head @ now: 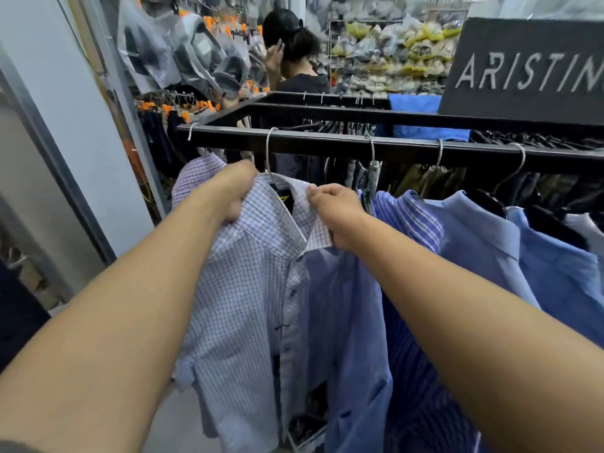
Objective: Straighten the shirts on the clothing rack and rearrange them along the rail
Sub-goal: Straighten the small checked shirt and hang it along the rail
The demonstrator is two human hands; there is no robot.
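Checked shirt [248,289] hangs near left end of rail [327,143], on wire hanger [268,148]. Left hand [240,188] and right hand [333,207] each grip collar, fingers curled on cloth. Best tug both sides evenly, centre collar on hanger. Blue shirt [346,322] presses against right side, likely snag. Sign [529,70] far right.

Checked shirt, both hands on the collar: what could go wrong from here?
1. The left hand and right hand both grip the checked shirt at the collar; a hard tug might lift its thin hanger hook off the rail.
2. The blue shirt hangs pressed against it under the right hand, so it may get dragged or creased.
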